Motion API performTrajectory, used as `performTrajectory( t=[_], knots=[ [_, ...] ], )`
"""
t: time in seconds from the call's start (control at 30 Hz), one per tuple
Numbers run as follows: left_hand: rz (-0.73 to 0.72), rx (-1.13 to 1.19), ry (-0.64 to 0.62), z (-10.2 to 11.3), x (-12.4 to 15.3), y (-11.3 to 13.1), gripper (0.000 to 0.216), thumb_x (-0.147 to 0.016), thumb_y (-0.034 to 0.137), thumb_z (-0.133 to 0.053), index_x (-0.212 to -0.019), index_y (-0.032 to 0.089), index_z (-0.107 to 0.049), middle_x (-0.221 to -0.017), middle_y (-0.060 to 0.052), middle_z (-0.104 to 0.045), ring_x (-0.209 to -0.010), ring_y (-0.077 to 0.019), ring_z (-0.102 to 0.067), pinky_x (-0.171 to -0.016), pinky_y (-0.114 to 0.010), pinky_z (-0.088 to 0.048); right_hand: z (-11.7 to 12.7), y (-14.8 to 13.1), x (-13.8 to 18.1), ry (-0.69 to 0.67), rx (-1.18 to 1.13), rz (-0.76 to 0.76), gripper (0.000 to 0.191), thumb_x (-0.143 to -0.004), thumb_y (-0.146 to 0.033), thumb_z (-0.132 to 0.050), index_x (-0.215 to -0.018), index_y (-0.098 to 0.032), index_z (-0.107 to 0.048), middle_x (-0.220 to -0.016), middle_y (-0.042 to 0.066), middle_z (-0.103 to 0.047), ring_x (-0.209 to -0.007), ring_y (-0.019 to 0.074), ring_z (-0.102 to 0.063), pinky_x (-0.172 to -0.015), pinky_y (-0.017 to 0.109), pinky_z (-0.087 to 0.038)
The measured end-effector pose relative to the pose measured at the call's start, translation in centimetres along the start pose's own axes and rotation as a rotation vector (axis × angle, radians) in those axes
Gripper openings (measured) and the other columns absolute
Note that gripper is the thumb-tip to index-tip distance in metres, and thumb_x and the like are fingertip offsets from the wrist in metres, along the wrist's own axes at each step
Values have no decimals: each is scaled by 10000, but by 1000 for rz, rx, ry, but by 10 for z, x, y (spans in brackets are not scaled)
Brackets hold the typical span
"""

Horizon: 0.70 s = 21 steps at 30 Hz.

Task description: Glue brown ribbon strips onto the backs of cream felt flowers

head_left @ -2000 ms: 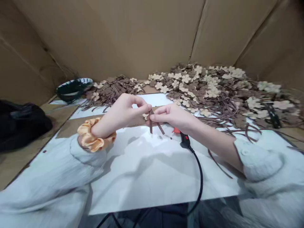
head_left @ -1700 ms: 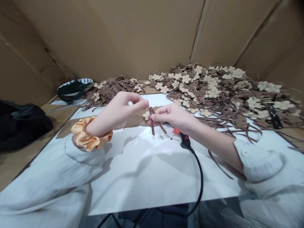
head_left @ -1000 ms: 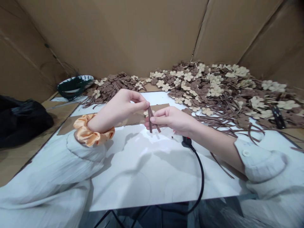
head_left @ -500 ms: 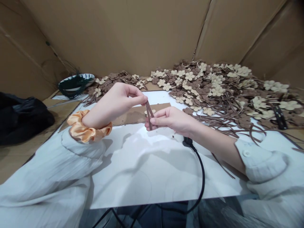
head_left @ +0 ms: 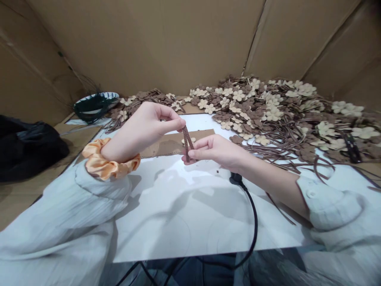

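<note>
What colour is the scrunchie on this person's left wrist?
The scrunchie is a shiny peachy orange, shown best in the head view.

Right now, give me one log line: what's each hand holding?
left hand: pinching brown ribbon top | right hand: holding ribbon's lower end | beneath: cream flower on cardboard

Illumination is bright and diffuse, falling from above and ahead. Soft shadows of the person's forearms (head_left: 262,171) lie on the white tabletop (head_left: 184,222) toward its near edge, with mild glare. The cardboard walls (head_left: 143,43) bow with wide-angle distortion near the frame edges; fine detail appears slightly soft.
</note>
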State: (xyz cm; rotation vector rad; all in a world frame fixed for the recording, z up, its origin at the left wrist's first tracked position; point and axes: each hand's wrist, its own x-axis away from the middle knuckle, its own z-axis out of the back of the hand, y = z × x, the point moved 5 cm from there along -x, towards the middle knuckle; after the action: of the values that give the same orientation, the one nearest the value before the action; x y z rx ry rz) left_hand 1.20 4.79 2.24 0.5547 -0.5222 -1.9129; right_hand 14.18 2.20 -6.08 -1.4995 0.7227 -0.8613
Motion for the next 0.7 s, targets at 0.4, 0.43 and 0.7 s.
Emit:
performTrajectory(
  t=[0.4,0.43,0.7],
  knots=[
    [-80,35,106,-6,14,14,225,-747,321,-556,-600,175,-643,-638,31,-664,-642,-126,-572,-663,-211,-421,3,-26,13,269,104,179,219,-777,-347,-606,-775,-139,-673,-668,17,-624,-536,84,-485,-481,208,-361],
    [-84,37,119,-6,15,15,225,-748,319,-554,-596,176,-638,-636,31,-660,-638,-125,-569,-663,-213,-422,3,-27,13,277,115,197,222,-782,-347,-598,-749,-138,-667,-649,13,-614,-523,79,-471,-469,206,-350],
    [-106,36,152,-7,18,16,221,-748,311,-564,-595,171,-640,-615,37,-645,-602,-113,-545,-638,-210,-414,2,-30,15,340,161,244,204,-793,-322,-589,-720,-143,-655,-600,1,-612,-491,85,-489,-437,205,-347]
  ],
)
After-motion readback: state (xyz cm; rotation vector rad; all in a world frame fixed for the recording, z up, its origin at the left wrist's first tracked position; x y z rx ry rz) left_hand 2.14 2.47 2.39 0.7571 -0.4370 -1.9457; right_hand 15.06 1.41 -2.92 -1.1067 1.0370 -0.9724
